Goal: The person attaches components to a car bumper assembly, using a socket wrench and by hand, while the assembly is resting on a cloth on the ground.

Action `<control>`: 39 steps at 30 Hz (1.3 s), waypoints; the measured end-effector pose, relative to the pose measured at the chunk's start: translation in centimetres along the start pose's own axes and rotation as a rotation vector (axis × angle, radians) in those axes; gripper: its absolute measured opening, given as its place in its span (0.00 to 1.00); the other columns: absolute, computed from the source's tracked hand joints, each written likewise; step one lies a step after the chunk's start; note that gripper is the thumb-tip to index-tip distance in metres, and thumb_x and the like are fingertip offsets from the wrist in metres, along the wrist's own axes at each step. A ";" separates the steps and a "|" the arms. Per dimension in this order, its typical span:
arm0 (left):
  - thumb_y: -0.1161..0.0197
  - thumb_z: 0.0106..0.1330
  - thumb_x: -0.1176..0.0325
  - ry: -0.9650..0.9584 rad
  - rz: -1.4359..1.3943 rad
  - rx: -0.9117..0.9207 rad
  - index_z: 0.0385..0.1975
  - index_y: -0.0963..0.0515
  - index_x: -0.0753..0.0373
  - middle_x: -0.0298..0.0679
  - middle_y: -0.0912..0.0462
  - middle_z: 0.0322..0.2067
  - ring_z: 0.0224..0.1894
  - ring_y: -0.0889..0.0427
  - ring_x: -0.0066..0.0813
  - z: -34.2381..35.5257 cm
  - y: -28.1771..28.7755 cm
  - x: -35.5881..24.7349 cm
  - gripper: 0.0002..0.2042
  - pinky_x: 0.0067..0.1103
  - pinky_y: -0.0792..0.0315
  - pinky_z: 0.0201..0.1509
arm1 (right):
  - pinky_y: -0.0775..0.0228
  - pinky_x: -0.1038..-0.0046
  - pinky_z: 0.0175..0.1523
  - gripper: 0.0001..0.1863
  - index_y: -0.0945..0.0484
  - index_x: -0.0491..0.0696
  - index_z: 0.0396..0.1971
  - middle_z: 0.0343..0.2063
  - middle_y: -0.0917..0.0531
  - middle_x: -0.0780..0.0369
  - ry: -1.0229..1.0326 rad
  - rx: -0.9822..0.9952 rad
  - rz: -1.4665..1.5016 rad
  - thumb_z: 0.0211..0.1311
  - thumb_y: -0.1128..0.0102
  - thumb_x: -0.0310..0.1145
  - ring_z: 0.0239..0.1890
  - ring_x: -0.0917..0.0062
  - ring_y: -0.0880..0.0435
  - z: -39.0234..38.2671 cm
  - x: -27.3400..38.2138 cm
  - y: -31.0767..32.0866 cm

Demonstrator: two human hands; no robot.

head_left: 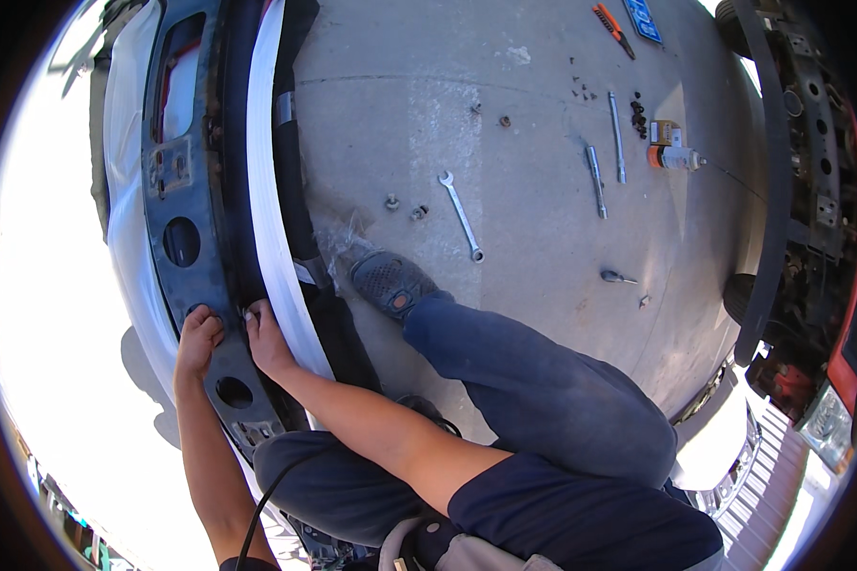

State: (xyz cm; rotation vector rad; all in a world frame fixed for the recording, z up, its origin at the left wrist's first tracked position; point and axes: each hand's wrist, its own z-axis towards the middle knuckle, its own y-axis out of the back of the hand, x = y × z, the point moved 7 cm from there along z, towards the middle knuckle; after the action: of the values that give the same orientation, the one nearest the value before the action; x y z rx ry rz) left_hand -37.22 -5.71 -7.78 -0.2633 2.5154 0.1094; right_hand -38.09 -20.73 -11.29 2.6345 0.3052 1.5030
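A long dark metal bumper beam (183,290) with round and oblong cutouts runs along my left side. My left hand (200,341) is curled against its face, between two round holes, with the fingertips bent in. Whatever those fingers hold is hidden. Across from it, my right hand (269,338) reaches over a white strip (278,224) into the dark gap along the beam's inner edge. Its thumb and fingers are pinched together there, on something too small or covered to name.
On the concrete floor lie a combination wrench (462,217), two socket tools (596,183) (618,138), a screwdriver (619,277), orange-handled pliers (614,30), a spray can (677,158) and several loose bolts (639,116). My shoe (390,284) rests near clear plastic. A vehicle's exposed front (814,190) stands at right.
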 end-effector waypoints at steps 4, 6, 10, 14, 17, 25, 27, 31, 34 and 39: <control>0.49 0.61 0.79 -0.008 -0.026 0.004 0.25 0.33 0.57 0.26 0.38 0.23 0.22 0.39 0.15 0.1 0.2 0.3 0.07 0.15 0.43 0.26 | 0.31 0.61 0.51 0.08 0.31 0.42 0.43 0.38 0.21 0.49 -0.002 0.015 0.015 0.70 0.50 0.30 0.43 0.53 0.22 0.0 0.2 0.0; 0.49 0.61 0.79 -0.025 -0.059 0.022 0.26 0.33 0.58 0.27 0.38 0.23 0.22 0.39 0.16 0.1 0.1 0.2 0.06 0.16 0.42 0.27 | 0.31 0.61 0.51 0.08 0.31 0.42 0.43 0.38 0.21 0.49 -0.011 0.020 0.027 0.70 0.50 0.30 0.43 0.53 0.22 0.0 0.3 0.1; 0.45 0.64 0.73 -0.007 -0.030 -0.025 0.23 0.33 0.58 0.26 0.40 0.22 0.22 0.41 0.17 0.0 -0.2 0.3 0.07 0.19 0.42 0.29 | 0.31 0.61 0.51 0.08 0.31 0.42 0.43 0.38 0.21 0.49 -0.014 0.022 0.065 0.70 0.50 0.30 0.44 0.53 0.22 0.0 0.2 0.2; 0.39 0.65 0.63 0.103 0.376 -0.026 0.20 0.31 0.60 0.27 0.36 0.20 0.24 0.38 0.18 -0.4 -1.1 -0.4 0.14 0.21 0.40 0.29 | 0.31 0.60 0.51 0.08 0.31 0.42 0.43 0.38 0.21 0.48 0.039 0.014 0.009 0.70 0.50 0.30 0.45 0.52 0.22 0.0 0.3 0.3; 0.35 0.64 0.58 0.066 0.554 -0.060 0.20 0.27 0.63 0.26 0.33 0.19 0.24 0.36 0.16 -0.2 1.1 0.3 0.16 0.21 0.40 0.27 | 0.31 0.59 0.50 0.09 0.32 0.42 0.44 0.38 0.21 0.48 0.000 0.062 0.030 0.70 0.50 0.31 0.44 0.53 0.22 -0.2 0.1 -0.4; 0.34 0.66 0.60 -0.002 0.159 -0.159 0.25 0.32 0.58 0.24 0.36 0.20 0.24 0.39 0.15 -1.2 -0.8 -1.5 0.15 0.18 0.42 0.28 | 0.30 0.58 0.47 0.08 0.33 0.43 0.44 0.37 0.21 0.48 -0.090 0.123 0.095 0.72 0.53 0.32 0.42 0.50 0.21 0.2 0.5 0.5; 0.34 0.66 0.59 -0.004 0.197 -0.143 0.26 0.32 0.59 0.25 0.36 0.21 0.25 0.39 0.15 -0.9 -0.3 -1.3 0.15 0.18 0.42 0.28 | 0.30 0.59 0.47 0.09 0.33 0.44 0.45 0.37 0.21 0.48 -0.101 0.143 0.069 0.73 0.53 0.33 0.42 0.51 0.21 -0.1 0.8 0.4; 0.34 0.66 0.57 -0.043 0.184 -0.203 0.27 0.30 0.63 0.29 0.32 0.21 0.25 0.36 0.17 -1.0 -0.7 -1.4 0.17 0.19 0.38 0.30 | 0.30 0.61 0.48 0.10 0.34 0.44 0.46 0.36 0.20 0.50 -0.034 0.132 0.073 0.74 0.54 0.34 0.41 0.54 0.20 0.2 0.8 0.8; 0.33 0.64 0.54 0.005 0.440 -0.250 0.28 0.28 0.66 0.32 0.30 0.22 0.26 0.33 0.20 -0.5 -0.1 -1.2 0.19 0.21 0.35 0.32 | 0.31 0.60 0.49 0.11 0.34 0.43 0.47 0.38 0.20 0.49 -0.032 0.134 0.072 0.74 0.55 0.35 0.43 0.52 0.20 0.1 1.1 0.6; 0.30 0.61 0.51 -0.041 0.293 -0.262 0.30 0.25 0.69 0.34 0.29 0.22 0.26 0.31 0.22 -0.6 -0.1 -1.0 0.23 0.24 0.34 0.32 | 0.31 0.58 0.50 0.12 0.33 0.44 0.47 0.40 0.20 0.47 -0.121 0.189 0.059 0.74 0.56 0.37 0.46 0.49 0.21 0.0 1.1 0.6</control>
State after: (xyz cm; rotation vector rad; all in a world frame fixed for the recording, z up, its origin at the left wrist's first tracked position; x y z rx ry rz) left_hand -36.78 -5.70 -6.74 0.0059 2.4806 0.5574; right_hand -37.47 -21.08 -10.25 2.8906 0.3799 1.3866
